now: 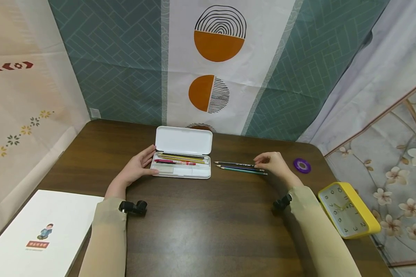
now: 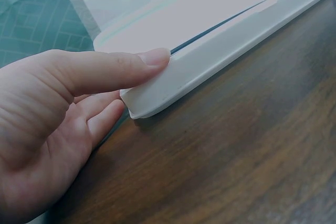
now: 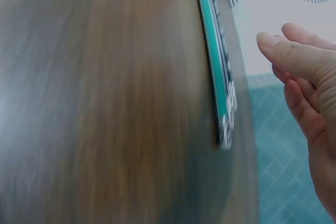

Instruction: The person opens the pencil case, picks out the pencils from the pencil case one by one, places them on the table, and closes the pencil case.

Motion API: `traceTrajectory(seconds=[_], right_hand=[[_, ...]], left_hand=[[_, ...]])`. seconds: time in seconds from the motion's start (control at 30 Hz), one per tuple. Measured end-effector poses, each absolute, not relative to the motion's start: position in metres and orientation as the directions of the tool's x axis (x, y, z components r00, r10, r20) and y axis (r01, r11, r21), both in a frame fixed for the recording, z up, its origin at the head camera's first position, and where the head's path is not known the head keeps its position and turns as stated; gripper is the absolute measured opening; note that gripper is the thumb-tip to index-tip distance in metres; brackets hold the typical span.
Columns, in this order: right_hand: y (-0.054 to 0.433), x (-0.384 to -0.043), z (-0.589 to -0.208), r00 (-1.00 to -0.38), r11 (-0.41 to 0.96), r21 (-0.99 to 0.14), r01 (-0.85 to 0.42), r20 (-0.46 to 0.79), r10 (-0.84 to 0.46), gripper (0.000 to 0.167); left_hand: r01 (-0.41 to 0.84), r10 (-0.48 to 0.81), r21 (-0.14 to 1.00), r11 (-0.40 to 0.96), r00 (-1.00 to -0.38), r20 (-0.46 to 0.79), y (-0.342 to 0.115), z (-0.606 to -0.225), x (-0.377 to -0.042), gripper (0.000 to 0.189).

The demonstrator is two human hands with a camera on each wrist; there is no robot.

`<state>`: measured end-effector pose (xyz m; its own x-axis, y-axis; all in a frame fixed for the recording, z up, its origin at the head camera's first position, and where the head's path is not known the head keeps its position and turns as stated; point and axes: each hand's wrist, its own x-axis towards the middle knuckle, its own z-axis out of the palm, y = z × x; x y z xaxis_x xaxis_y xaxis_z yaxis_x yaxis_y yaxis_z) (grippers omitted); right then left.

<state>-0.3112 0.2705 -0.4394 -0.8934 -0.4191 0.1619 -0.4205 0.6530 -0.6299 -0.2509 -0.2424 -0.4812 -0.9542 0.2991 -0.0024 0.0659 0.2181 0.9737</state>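
Evidently the right hand is hovering, fingers loosely bent and gripping nothing, beside the blunt ends of three pencils lying on the desk, their tips pointing left toward the pencil case that the left hand, fingers extended, is touching

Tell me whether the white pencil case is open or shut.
Open. The white pencil case has its lid swung back on the far side, leaving the pencils inside uncovered in the head view.

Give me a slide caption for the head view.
Left hand holding an open pencil case; right hand by loose pencils.
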Motion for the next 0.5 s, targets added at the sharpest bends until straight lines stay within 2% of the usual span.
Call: traceTrajectory(seconds=[0.23,0.5], right_hand=[[0.237,-0.32,-0.436,-0.871,0.621,-0.615,-0.486,0.286,-0.399,0.018],[0.191,-0.325,-0.437,-0.844,0.572,-0.624,-0.533,0.343,-0.412,0.02]], left_hand=[[0.066,0.3,0.974,0.216,-0.954,-0.002,-0.242,-0.482,-0.252,0.101],[0.062,0.293,0.974,0.218,-0.956,-0.004,-0.243,-0.484,-0.253,0.102]])
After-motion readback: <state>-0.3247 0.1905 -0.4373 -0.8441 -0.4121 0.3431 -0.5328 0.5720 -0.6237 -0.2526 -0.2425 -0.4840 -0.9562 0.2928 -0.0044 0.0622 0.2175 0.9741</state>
